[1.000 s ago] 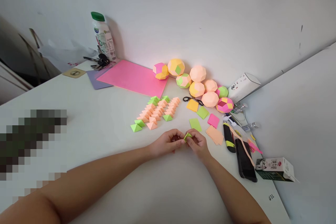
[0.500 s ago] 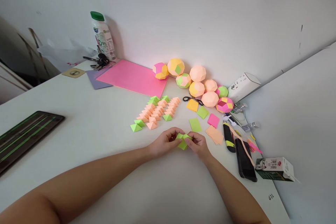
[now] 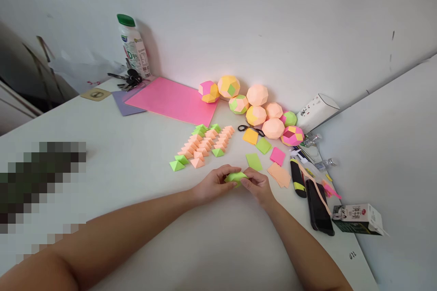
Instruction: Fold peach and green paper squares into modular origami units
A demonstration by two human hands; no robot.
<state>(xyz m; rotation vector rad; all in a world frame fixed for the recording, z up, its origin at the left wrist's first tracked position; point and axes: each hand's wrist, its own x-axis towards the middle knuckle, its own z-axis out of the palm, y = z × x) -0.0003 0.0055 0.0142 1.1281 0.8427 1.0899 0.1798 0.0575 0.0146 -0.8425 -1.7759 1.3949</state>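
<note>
A small green paper, partly folded, is held between my two hands above the white table. My left hand pinches its left side between thumb and fingers. On its right side, my right hand grips it with thumb and fingertips. Folded peach pieces and green pieces stand in rows beyond my left hand. Past my right hand lie flat paper squares: green, pink, peach and orange.
Several paper balls sit against the wall near black scissors. A pink sheet, keys and a bottle are at the back left. To the right are a cutter, a phone and a carton.
The green paper has turned between my fingers and now looks flatter and narrower, with its middle crease less visible. Both hands have stayed almost in place.
</note>
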